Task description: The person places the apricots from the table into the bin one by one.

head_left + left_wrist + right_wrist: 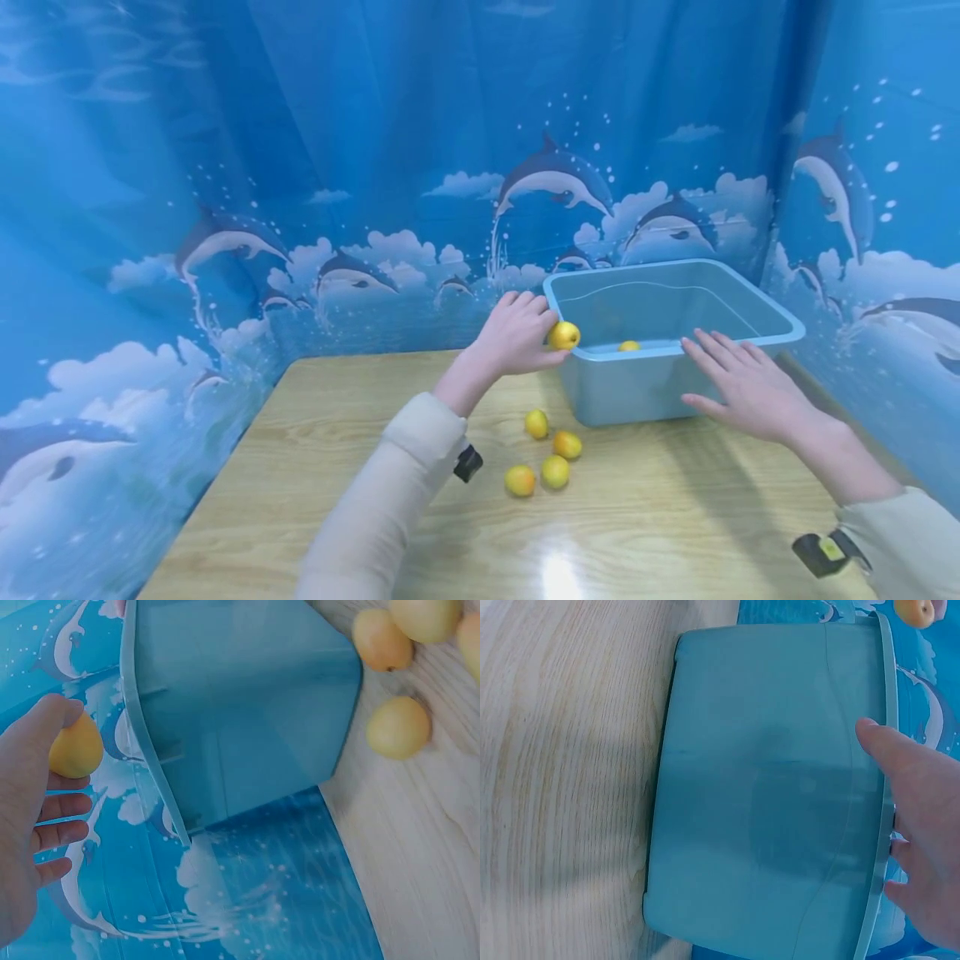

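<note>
My left hand (pixel 517 333) pinches a small yellow fruit (pixel 564 336) between thumb and forefinger, just at the left rim of a blue plastic tub (pixel 630 392). In the left wrist view the same fruit (pixel 76 748) shows above the rim's level, with the other fingers spread apart. My right hand (pixel 746 387) is held with fingers extended over the tub's front rim, holding nothing. Whether it touches the rim I cannot tell. Inside the tub, part of another yellow fruit (pixel 629 346) shows above the front rim.
Several yellow fruits, some blushed orange, lie on the wooden table (pixel 337 433) in front of the tub's left corner, one (pixel 520 481) nearest me. A blue curtain (pixel 375 167) printed with dolphins hangs behind the table and at both sides.
</note>
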`<state>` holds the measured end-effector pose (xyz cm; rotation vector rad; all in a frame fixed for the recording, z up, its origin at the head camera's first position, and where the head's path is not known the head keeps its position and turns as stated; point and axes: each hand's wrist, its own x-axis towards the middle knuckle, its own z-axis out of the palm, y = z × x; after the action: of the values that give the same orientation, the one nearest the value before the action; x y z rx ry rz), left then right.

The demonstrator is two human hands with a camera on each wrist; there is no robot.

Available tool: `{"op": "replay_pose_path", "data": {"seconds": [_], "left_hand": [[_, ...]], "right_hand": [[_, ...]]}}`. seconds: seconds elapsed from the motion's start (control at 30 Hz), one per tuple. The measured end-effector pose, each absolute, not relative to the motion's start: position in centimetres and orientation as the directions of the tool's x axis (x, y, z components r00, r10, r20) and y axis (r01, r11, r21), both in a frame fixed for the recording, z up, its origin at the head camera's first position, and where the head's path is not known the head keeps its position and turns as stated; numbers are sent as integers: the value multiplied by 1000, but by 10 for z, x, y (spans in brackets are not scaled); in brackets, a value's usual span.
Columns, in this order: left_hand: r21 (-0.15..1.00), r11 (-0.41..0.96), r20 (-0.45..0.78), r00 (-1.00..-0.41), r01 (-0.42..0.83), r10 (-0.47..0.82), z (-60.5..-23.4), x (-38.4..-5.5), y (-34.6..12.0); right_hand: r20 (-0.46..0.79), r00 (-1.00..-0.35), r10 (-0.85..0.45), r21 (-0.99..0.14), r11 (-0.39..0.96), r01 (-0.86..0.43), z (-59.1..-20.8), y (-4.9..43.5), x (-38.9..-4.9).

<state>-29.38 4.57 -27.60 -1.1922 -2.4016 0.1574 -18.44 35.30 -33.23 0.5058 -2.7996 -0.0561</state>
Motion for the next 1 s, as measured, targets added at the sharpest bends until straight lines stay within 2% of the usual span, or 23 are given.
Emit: {"op": "replay_pose_path", "data": {"seconds": [0.3,0.57,0.77,1.0], "left_hand": [[-283,627,284,-561,726,778,-266,-297,76],[-313,641,256,-588,701,768,-264,-301,99],[-365,661,218,-630,656,746,-267,-303,115],[-390,655,202,-634,647,746,-267,-302,123]], "right_hand": [[274,-895,-351,53,935,-350,-332,354,-185],[280,-896,-344,45,937,-346,-332,354,-185],[276,-898,-342,53,938,-341,-333,355,-185],[307,-883,-355,64,933,-353,-334,355,-185]]}}
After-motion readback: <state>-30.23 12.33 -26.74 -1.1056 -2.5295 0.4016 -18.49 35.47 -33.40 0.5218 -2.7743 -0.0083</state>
